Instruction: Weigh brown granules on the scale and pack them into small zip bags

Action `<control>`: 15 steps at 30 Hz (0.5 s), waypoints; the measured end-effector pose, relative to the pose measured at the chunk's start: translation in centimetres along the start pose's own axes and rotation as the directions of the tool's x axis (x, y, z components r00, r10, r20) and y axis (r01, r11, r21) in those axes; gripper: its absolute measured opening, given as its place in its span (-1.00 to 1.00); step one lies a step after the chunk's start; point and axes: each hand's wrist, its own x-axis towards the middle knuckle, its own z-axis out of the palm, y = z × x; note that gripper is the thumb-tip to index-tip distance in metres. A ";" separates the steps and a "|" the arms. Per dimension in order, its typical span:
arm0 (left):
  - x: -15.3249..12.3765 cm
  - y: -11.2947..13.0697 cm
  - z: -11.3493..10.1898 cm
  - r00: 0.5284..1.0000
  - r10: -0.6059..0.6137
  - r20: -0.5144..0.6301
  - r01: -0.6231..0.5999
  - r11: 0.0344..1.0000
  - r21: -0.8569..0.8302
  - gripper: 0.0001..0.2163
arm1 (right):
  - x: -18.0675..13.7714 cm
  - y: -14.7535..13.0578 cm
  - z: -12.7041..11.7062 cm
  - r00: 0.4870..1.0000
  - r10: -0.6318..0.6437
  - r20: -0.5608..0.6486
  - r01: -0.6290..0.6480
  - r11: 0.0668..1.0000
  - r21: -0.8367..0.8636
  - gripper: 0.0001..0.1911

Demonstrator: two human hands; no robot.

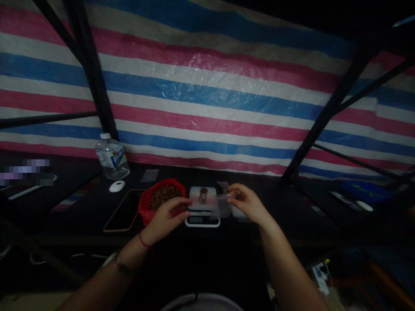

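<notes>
A small digital scale (202, 219) sits on the dark table with a small cup of brown bits (203, 192) on its platform. Just above the scale, both hands hold a clear small plastic bag (207, 201) stretched between them. My left hand (167, 216) pinches its left edge, next to a red bag of brown pellets (161, 196). My right hand (244, 202) pinches the bag's right edge, fingers closed.
A phone (122, 211) lies flat left of the red bag, with a white round lid (117, 186) and a water bottle (111, 158) behind it. Black metal shelf struts (94, 82) frame a striped tarp wall (214, 86). Clutter lies at the lower right.
</notes>
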 end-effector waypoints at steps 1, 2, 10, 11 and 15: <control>-0.3 0.5 0.5 1.000 0.003 0.027 -0.001 0.997 -0.078 -0.63 | 0.0 -0.9 1.3 0.999 -0.026 0.044 0.025 0.999 0.029 -0.73; -0.6 0.9 1.0 0.999 0.007 0.047 -0.001 0.992 -0.127 -0.61 | 0.0 -1.8 2.5 0.993 -0.049 0.103 0.044 0.998 0.048 -0.75; -0.6 2.2 1.0 0.999 -0.006 0.044 0.003 0.998 0.059 -0.79 | -0.8 -3.9 6.5 0.962 -0.183 0.200 0.207 0.972 -0.110 -0.92; -0.6 2.1 0.9 0.999 -0.008 0.049 0.004 0.997 0.082 -0.79 | -1.0 -4.0 6.4 0.952 -0.202 0.228 0.232 0.966 -0.111 -0.94; -0.6 1.8 1.0 0.995 0.001 0.097 -0.015 0.990 0.140 -0.80 | -1.8 -4.2 6.2 0.898 -0.264 0.352 0.314 0.945 -0.092 -0.85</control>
